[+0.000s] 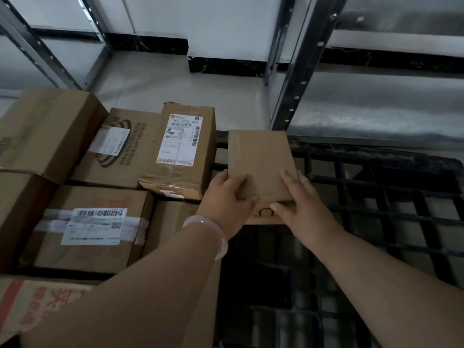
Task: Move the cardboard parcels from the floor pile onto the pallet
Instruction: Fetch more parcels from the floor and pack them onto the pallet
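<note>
A small plain cardboard parcel (259, 159) is over the far left part of the black grid pallet (391, 197). My left hand (226, 197) grips the parcel's near left corner, thumb on top. My right hand (301, 204) holds its near right edge, fingers across the top face. Whether the parcel rests on the pallet or hangs just above it I cannot tell. Several larger cardboard parcels fill the left side, among them one with a white shipping label (179, 151) and one with a barcode label and tape (93, 229).
Metal shelving uprights (298, 79) stand behind the pallet on the right, and another rack (32, 43) at the far left. A white wall with a black skirting (226, 65) lies beyond the tiled floor. A box with red print (37, 307) sits near left.
</note>
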